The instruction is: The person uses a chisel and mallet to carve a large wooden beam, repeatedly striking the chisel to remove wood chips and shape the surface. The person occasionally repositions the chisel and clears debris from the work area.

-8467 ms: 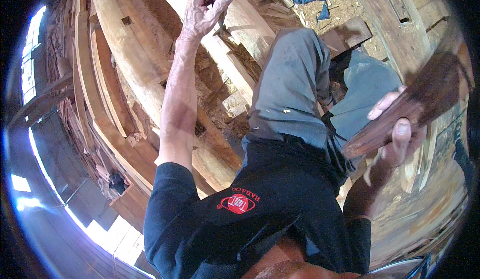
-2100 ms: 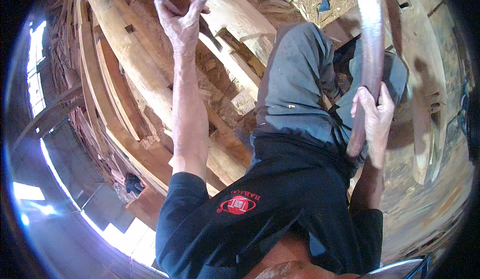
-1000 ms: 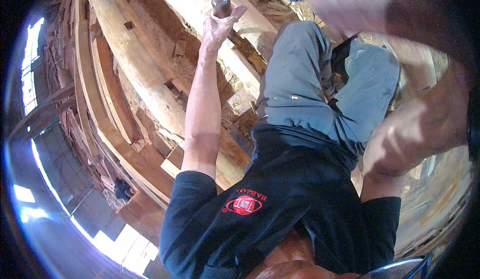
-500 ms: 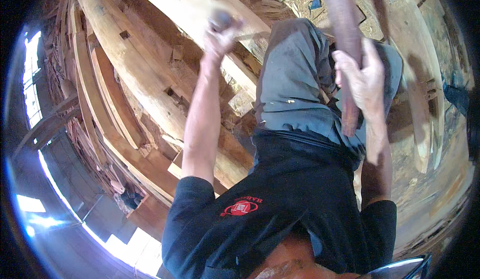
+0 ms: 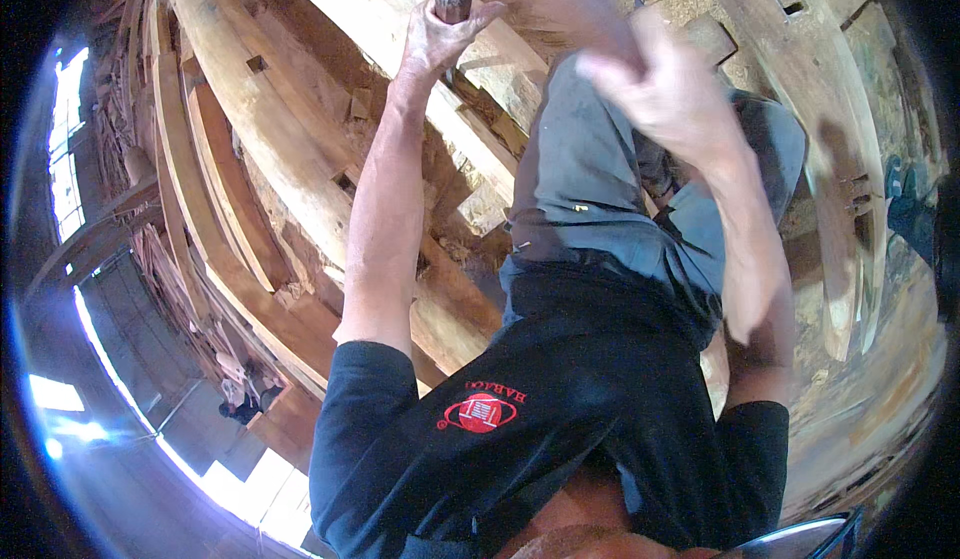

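My left hand (image 5: 432,47) is closed round a chisel, whose dark handle (image 5: 453,1) sticks up out of the fist. Its lower part is hidden by the hand, so I cannot tell where the edge rests. Under it lies a pale, long timber (image 5: 350,4). My right hand (image 5: 670,99) grips a brown wooden mallet (image 5: 575,4), smeared by motion, its far part stretching left toward the chisel. Whether the two touch I cannot make out.
More timbers with square mortises, such as the long log (image 5: 240,99), lie to my left beside thinner curved planks (image 5: 235,199). Another mortised timber (image 5: 800,69) runs along my right. My bent knees (image 5: 585,149) sit between them. Wood chips cover the ground.
The mallet has swung from upright over my right knee to the left, toward the chisel. My right hand has moved up and left with it. My left hand is slightly higher and steadier.
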Tool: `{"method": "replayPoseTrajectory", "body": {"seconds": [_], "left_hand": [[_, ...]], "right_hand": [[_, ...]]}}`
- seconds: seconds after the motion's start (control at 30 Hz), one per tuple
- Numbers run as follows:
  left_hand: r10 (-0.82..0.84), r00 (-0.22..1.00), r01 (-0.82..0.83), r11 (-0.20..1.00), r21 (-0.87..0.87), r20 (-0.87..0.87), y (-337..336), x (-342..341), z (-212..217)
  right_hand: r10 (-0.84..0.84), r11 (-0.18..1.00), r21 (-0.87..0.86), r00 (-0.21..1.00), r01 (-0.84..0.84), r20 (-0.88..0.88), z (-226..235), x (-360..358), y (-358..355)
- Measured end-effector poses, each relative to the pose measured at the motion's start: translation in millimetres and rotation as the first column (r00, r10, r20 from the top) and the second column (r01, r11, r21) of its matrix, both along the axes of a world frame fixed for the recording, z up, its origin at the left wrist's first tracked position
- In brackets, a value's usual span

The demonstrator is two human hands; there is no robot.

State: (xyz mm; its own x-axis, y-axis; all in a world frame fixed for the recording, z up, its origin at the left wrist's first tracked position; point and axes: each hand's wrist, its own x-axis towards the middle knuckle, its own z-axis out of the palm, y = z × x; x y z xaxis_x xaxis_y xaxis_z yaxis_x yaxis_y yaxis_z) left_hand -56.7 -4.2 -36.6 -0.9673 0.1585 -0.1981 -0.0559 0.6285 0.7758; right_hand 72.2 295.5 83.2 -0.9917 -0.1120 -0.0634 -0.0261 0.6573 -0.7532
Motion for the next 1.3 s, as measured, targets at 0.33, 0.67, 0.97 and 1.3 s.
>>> {"method": "replayPoseTrajectory", "body": {"seconds": [0.33,0.67,0.97,1.3], "left_hand": [[0.044,0.997,-0.039,0.996,0.085,-0.057,-1.7,21.8,6.5],[0.115,0.993,-0.115,0.993,0.012,0.037,-7.8,26.6,15.4],[0.157,0.986,-0.148,0.977,0.155,-0.048,-22.1,46.6,12.5],[0.041,0.997,-0.043,0.998,0.034,0.069,-31.4,41.9,7.1]], "right_hand": [[-0.211,0.803,-0.596,0.946,0.025,-0.245,63.7,17.3,50.4],[0.139,0.983,0.118,0.989,-0.143,0.042,-30.0,22.7,-16.6],[0.101,0.563,-0.807,0.984,-0.177,-0.145,75.0,14.8,60.6],[0.130,0.990,0.039,0.978,-0.139,0.164,-2.0,32.4,-22.7]]}}
